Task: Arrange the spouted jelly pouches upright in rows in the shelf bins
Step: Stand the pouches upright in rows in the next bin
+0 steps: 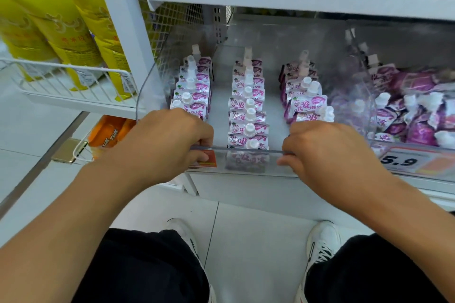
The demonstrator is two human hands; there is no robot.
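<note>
On the middle shelf, in the clear bin [246, 149] in front of you, the jelly pouches [248, 110] stand upright in three rows: left row [193, 91], middle row, right row [305, 96]. Your left hand [170, 140] and right hand [327, 150] both have fingers curled over the bin's front lip, gripping it, no pouch in either.

Handling, my read:
- Pouches are soft foil/film with gel fill, so light, floppy, likely slick. They stand only because neighbours prop them; a lone one probably tips.
- Stiffest part is the white spout and cap. Pinch there or just below at the shoulder, not the belly, which will squash.
- Bin is thin clear plastic, rigid but probably flexy when loaded. Move it slowly or the rows domino. The right row already leans a bit at the front.

The neighbouring bin [418, 115] to the right holds a loose heap of the same purple pouches, not upright. Likely the remaining work.

Hard to see:
- Front pouches of the left and right rows are partly behind your knuckles.
- Bin walls glare and blur; the divider between the bins is hard to trace.
- Rear of the rows fades into haze; can't count them.
- Price tag [403, 161] is blurred, partly covered.
- Right bin is cut off at the frame edge.
</note>
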